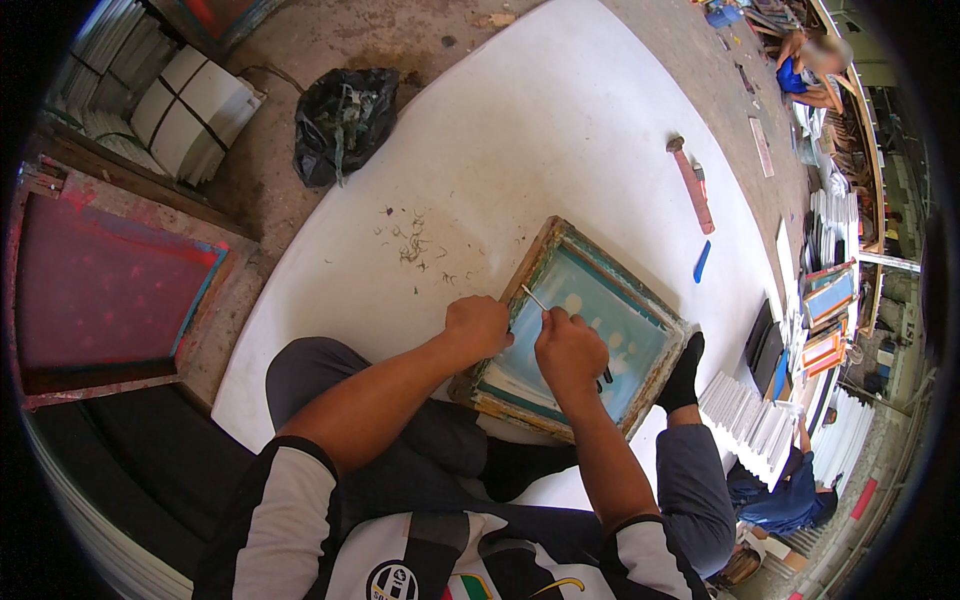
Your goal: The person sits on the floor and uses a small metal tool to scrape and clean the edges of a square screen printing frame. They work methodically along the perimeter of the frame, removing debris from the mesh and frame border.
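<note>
In front of me a worn wooden screen-printing frame (658,395) with a pale blue mesh lies tilted between my legs on a white surface. My left hand (480,326) is closed at the frame's left side, its fingertips hidden. Over the mesh, my right hand (572,352) is closed around a slim tool (534,297). The tool's thin, light shaft points at the frame's upper left inner edge, and a dark part shows below my fist; its exact kind is unclear. Small dark curved bits (412,245) lie scattered beyond my left hand.
A hammer (692,188) and a blue strip (702,262) lie right of the frame. A black plastic bag (345,125) sits at the far left edge. Another large frame (110,290) leans at left. White stacks (745,415) stand at right, near a person in blue (795,500).
</note>
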The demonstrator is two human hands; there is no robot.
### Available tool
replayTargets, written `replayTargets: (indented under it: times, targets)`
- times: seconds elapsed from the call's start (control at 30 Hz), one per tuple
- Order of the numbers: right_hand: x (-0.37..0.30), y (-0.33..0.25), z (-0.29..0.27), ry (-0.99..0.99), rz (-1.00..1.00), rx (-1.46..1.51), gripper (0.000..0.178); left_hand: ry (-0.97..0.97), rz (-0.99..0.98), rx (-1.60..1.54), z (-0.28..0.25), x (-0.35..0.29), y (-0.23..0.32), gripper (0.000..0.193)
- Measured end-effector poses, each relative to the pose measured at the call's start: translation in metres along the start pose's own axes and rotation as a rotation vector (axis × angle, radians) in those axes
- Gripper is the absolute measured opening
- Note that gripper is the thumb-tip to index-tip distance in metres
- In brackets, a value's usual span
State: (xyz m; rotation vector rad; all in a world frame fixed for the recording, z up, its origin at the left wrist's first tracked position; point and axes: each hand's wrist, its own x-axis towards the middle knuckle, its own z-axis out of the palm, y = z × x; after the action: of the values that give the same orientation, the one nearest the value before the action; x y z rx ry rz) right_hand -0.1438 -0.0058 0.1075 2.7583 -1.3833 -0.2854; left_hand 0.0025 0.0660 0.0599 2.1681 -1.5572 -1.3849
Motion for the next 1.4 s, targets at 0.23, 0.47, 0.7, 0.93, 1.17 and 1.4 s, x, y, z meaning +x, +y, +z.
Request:
replayTargets:
  times: [0.23,0.47,0.7,0.93,1.17,1.4]
  targets:
    - [-0.001,-0.009,0.006,0.046,-0.026,-0.117,0.022,0.031,-0.021,0.025,0.004,0.001,0.005,0.034]
    - [0.019,0.032,0.013,-0.245,0.103,0.455,0.037,0.009,-0.046,0.028,0.000,0.001,0.006,0.036]
    - [0.034,0.067,0.061,-0.573,0.186,1.038,0.041,-0.024,-0.038,0.036,-0.004,0.002,0.006,0.041]
    - [0.040,0.061,0.037,-1.063,0.612,1.481,0.036,-0.056,-0.038,0.075,-0.004,0.002,0.002,0.047]
    - [0.013,0.055,0.046,-0.474,0.225,0.936,0.039,-0.093,0.005,0.092,-0.004,0.002,0.001,0.066]
    - [-0.007,0.022,0.009,-0.137,0.095,0.443,0.030,-0.129,-0.026,0.089,-0.004,0.000,-0.001,0.065]
